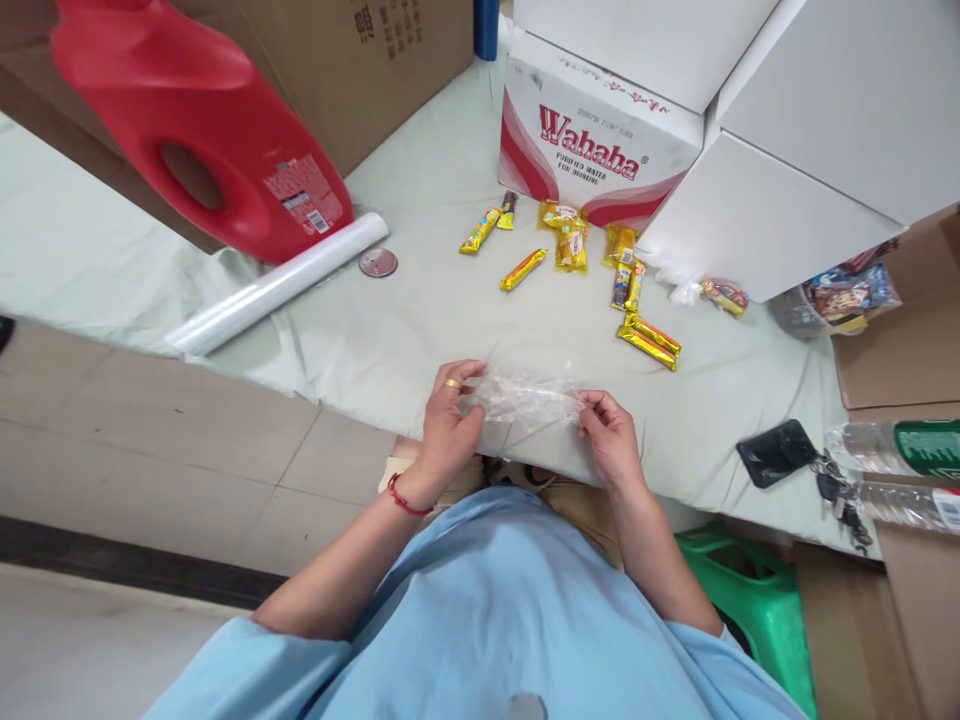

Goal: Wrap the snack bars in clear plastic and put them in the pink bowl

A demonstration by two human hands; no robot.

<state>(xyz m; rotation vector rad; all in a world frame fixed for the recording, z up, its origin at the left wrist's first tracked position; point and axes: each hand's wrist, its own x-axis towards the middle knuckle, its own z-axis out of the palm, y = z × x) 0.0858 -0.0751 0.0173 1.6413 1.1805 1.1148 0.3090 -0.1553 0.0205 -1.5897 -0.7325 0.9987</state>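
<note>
A crumpled clear plastic bag (525,398) stretches between my two hands at the table's front edge. My left hand (453,415) has its fingers curled round the bag's left end, a ring on one finger. At the right end, my right hand (606,428) pinches the plastic between thumb and fingers. Beyond the bag lie a yellow snack stick (523,270), two crossed yellow sticks (649,342), small yellow packets (571,247) and another yellow wrapped bar (480,230).
At the left are a red jug (247,130), a white plastic roll (285,283) and a round disc (378,262). A Wahaha carton (592,140) stands behind. On the right lie a black phone (776,452), keys (844,495) and bottles (870,447); a green stool (772,600) is below.
</note>
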